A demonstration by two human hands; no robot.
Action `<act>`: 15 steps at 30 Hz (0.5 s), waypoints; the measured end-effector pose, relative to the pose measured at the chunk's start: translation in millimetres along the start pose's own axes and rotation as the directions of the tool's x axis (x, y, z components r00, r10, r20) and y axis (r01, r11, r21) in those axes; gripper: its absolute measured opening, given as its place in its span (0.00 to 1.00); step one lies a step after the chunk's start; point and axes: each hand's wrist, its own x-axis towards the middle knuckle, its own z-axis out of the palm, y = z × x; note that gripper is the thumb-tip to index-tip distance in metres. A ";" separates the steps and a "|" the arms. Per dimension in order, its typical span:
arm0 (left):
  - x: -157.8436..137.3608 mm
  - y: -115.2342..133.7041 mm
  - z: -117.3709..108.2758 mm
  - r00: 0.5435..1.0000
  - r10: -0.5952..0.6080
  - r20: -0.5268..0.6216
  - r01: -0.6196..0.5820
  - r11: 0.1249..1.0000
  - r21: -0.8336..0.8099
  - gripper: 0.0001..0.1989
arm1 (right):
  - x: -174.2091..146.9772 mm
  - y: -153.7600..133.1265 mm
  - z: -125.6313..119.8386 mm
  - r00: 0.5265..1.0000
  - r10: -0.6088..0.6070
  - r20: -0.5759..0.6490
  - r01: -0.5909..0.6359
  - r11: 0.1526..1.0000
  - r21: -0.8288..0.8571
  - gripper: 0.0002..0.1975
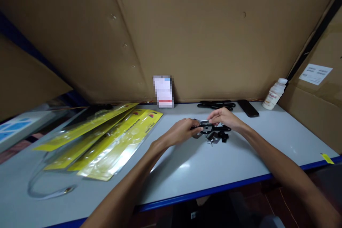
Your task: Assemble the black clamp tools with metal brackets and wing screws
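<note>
My left hand [183, 130] is closed around the left end of a slim black bar [224, 128]. A small silver metal plate [205, 127] lies against the bar between my hands. From the right, my right hand [226, 118] pinches the plate's upper edge with thumb and fingertips. Just below, on the tabletop, sit a dark metal bracket [213, 135], a black knob-like part [223, 136] and a small silver wing-shaped screw [210, 143]. My fingers cover part of the plate and the bar's left end.
Several black bars [216, 105] lie at the back beside a dark phone [248, 108]. A white bottle [274, 94] stands at the back right. Another phone [164, 92] leans on the cardboard wall [200, 42]. Yellow clear-plastic packages [120, 146] and a pale cable [50, 195] occupy the left.
</note>
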 end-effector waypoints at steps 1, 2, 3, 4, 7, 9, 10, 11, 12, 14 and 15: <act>0.4 -0.3 0.6 1.000 -0.008 -0.001 0.008 1.000 -0.018 0.18 | 0.2 0.1 0.7 1.000 -0.002 0.001 0.002 1.000 -0.008 0.05; 0.8 -0.4 1.1 1.000 -0.015 -0.003 0.015 0.999 -0.034 0.19 | 0.4 0.0 1.3 1.000 0.000 -0.003 0.000 1.000 -0.019 0.04; 1.2 -0.4 1.7 1.000 -0.021 -0.006 0.020 0.999 -0.046 0.19 | 0.5 -0.1 1.9 1.000 0.003 -0.012 -0.004 0.999 -0.033 0.03; 1.5 -0.1 2.3 1.000 -0.024 -0.009 0.024 0.998 -0.054 0.19 | 0.5 -0.2 2.4 1.000 0.010 -0.024 -0.011 0.999 -0.050 0.03; 1.7 1.7 3.7 1.000 -0.028 -0.011 0.028 0.998 -0.054 0.19 | 0.0 -1.1 3.5 0.999 0.033 -0.038 -0.037 0.994 -0.101 0.02; 1.7 2.9 4.5 0.999 -0.043 -0.015 0.043 0.999 -0.023 0.20 | -1.0 -2.4 4.2 0.998 0.052 -0.033 -0.055 0.992 -0.117 0.03; 1.7 3.3 4.8 0.998 -0.052 -0.018 0.052 0.999 -0.006 0.20 | -1.6 -3.4 4.6 0.998 0.062 -0.031 -0.065 0.991 -0.116 0.03; 1.7 3.4 5.1 0.998 -0.059 -0.018 0.059 0.998 0.008 0.21 | -2.4 -4.5 5.2 0.997 0.072 -0.029 -0.075 0.991 -0.110 0.03; 1.8 3.3 5.3 0.998 -0.065 -0.016 0.065 0.998 0.017 0.21 | -3.2 -5.6 5.8 0.996 0.082 -0.030 -0.085 0.991 -0.104 0.03; 2.0 2.9 5.4 0.997 -0.073 -0.008 0.073 0.997 0.015 0.20 | -4.4 -6.8 7.4 0.994 0.103 -0.032 -0.105 0.990 -0.093 0.04; 2.0 2.8 5.3 0.997 -0.077 -0.005 0.077 0.997 0.011 0.20 | -4.6 -6.4 8.3 0.993 0.114 -0.037 -0.117 0.989 -0.091 0.04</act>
